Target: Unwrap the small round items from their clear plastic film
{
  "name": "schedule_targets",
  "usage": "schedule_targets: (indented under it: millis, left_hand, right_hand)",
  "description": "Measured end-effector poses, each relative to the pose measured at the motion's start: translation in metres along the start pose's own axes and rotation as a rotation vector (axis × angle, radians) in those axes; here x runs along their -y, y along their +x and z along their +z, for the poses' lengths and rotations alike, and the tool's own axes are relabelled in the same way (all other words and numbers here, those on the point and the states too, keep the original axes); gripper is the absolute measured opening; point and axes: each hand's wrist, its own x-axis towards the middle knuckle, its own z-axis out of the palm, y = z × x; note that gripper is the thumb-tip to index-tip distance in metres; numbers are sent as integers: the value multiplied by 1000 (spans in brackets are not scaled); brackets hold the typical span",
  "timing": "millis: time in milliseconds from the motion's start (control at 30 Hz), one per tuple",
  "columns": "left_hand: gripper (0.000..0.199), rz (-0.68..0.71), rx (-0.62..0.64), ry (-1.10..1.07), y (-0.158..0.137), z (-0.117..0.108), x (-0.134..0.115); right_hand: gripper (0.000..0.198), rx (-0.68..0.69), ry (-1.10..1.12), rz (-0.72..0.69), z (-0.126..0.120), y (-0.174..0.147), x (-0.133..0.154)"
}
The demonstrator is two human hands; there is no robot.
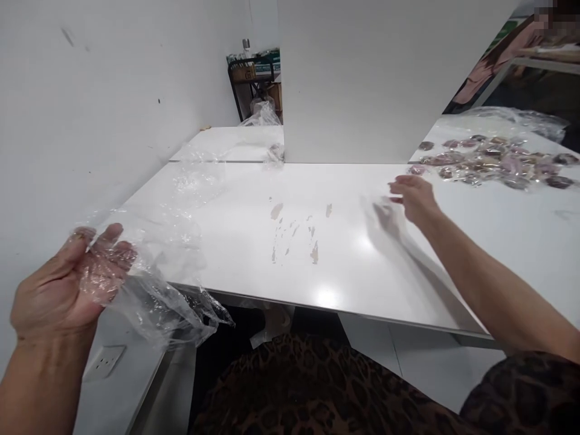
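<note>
My left hand [67, 278] is palm up at the left, off the table's front edge. Its curled fingers hold crumpled clear plastic bags [167, 302], which spread over the table corner and hang below it. The see-through film covers part of the palm. My right hand [414, 196] hovers over the right part of the table, its fingers bent and slightly apart, with nothing visible between them. Just beyond it lie several small pink, brown and dark pieces in clear wrapping [502, 160].
A white table [244, 254] with worn patches lies before me. An upright white panel [353, 78] stands at its back. More clear film [199, 175] lies by the left wall. Behind are a black rack [254, 69] and, far right, a person in a pink sleeve [489, 66].
</note>
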Motion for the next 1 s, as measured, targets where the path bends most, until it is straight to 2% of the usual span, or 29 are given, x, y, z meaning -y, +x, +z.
schedule_targets:
  millis: [33,67,100,233,300,333,367,433,467,500,567,633,667,700,733,800,867,933,1000]
  left_hand:
    - [13,27,-33,-3,-8,14,2]
    - [15,34,-6,-6,-16,28,5]
    - [16,36,72,-17,-23,41,9]
    - [3,-39,510,0,-50,74,32]
    - [7,-67,717,33,-64,82,46]
    - [11,-73,813,51,-71,84,53]
    - [14,-73,895,81,-78,85,58]
    - [17,-47,992,159,-89,82,65]
    - [19,-17,994,204,-93,79,65]
    - [20,34,954,246,-95,73,64]
    - [25,187,777,353,-94,59,58]
    - [53,327,596,529,-90,44,51]
    - [67,354,561,634,-88,38,49]
    - [74,343,582,732,-85,34,48]
    - [69,298,650,812,-83,32,49]
    - [42,166,827,878,-80,33,52]
    - [33,39,913,831,-73,38,54]
    - [33,-31,822,727,-59,46,49]
    - [29,-31,614,601,-32,56,37]
  right_hand:
    - [28,110,14,-5,8,-25,-4]
    - [32,236,25,-30,17,-52,-4]
    - [37,398,28,-71,26,-79,-3]
    - [70,976,-52,-191,70,-183,17]
    - [91,1180,-51,-243,92,-227,26]
    - [92,1264,-28,-270,103,-245,29]
    - [83,1342,18,-305,112,-261,31]
    - [43,1470,112,-380,127,-285,32]
    - [26,1502,141,-411,133,-292,33]
    - [23,1505,150,-437,137,-297,34]
    - [28,1433,135,-473,141,-300,37]
    - [28,1328,168,-491,142,-298,43]
    - [28,1293,201,-492,142,-297,46]
    - [29,1275,236,-483,142,-296,49]
    - [31,1271,262,-462,142,-294,52]
    - [34,1283,290,-398,143,-291,56]
    - [40,1258,309,-334,144,-285,59]
    - [50,1168,315,-283,144,-274,57]
    - [54,1061,284,-241,143,-258,50]
